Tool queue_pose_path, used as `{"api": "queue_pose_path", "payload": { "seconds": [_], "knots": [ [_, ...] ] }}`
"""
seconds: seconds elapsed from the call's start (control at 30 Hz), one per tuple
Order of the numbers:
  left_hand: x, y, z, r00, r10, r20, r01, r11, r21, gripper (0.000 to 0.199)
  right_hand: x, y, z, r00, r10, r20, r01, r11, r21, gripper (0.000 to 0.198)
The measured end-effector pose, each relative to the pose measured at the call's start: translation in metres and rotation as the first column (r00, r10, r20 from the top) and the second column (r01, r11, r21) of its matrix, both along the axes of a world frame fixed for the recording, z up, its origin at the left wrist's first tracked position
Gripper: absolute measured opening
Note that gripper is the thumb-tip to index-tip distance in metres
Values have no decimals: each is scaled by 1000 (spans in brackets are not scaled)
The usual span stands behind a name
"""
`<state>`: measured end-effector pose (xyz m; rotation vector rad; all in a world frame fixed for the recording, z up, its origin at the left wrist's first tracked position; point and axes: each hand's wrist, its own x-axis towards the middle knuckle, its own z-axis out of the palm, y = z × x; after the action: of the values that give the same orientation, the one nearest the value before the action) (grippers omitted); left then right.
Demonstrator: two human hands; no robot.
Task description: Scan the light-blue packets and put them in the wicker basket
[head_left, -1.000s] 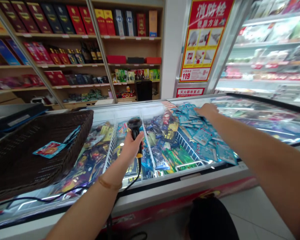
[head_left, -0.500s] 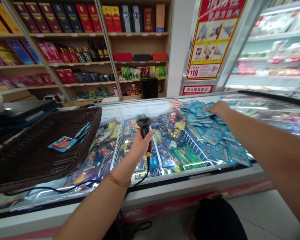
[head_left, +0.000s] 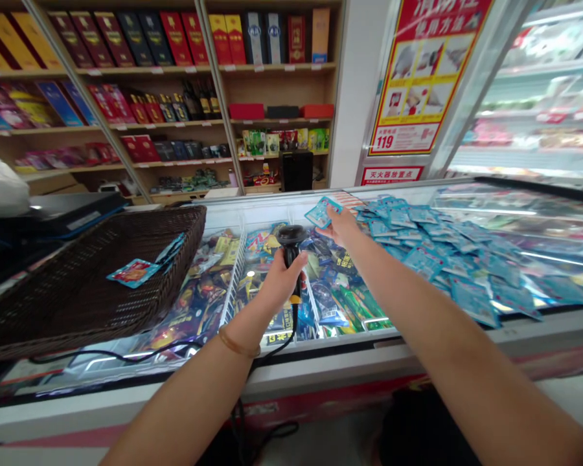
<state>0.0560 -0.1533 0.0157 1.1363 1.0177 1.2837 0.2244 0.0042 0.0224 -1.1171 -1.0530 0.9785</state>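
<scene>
one blue packet [head_left: 319, 211], small and flat, held in the right hand [head_left: 342, 228]; it juts out ahead and to the left of those fingers. right fingers narrow, pinched on the packet's near edge, thumb at its lower side. printed face too small to read.

step in hand, as i judge it: a single packet singled out and held up off the pile, close to the scanner. next move seems to call for a light, steady pinch so the thin packet does not bend, with its face turned to the scanner head.

handheld scanner [head_left: 292, 236] upright, just left of the right fingertips and nearer the body. left hand [head_left: 282, 278] wrapped round its handle, fingers closed, thumb along the side. cord [head_left: 294, 323] drops below the left fingers.

pile of blue packets [head_left: 427, 230] right of the right fingers, apart from them, spread on the freezer [head_left: 340, 370]. bagged goods lie under and beyond the left fingers. wicker basket [head_left: 181, 275] well left of the left fingers, a few blue packets [head_left: 133, 272] inside.
</scene>
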Motion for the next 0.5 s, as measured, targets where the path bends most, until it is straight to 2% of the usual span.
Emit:
{"api": "queue_pose_path", "payload": {
  "seconds": [0.07, 0.1, 0.17, 0.3, 0.5],
  "knots": [
    [0, 1, -1, 1000, -4, -3, 4, 1000, -6, 44, -12, -9, -9, 981, 63, -183, -82, 992, -98, 29],
    [0, 1, -2, 1000, -5, -9, 5, 1000, -6, 44, -15, -13, -12, 973, 92, -212, -119, 986, -118, 34],
    [0, 2, -4, 999, -16, -36, 16, 1000, 3, 44, -13, -19, -17, 966, 167, -195, -192, 975, -114, 38],
    [2, 0, -6, 993, -82, -82, 85, 996, 35, 44, -1, -19, -19, 945, 272, -179, -292, 952, -92, 27],
    [4, -5, -3, 973, -182, -143, 189, 981, 35, 48, 1, -19, -13, 935, 261, -239, -281, 958, -56, 32]
  ]
}}
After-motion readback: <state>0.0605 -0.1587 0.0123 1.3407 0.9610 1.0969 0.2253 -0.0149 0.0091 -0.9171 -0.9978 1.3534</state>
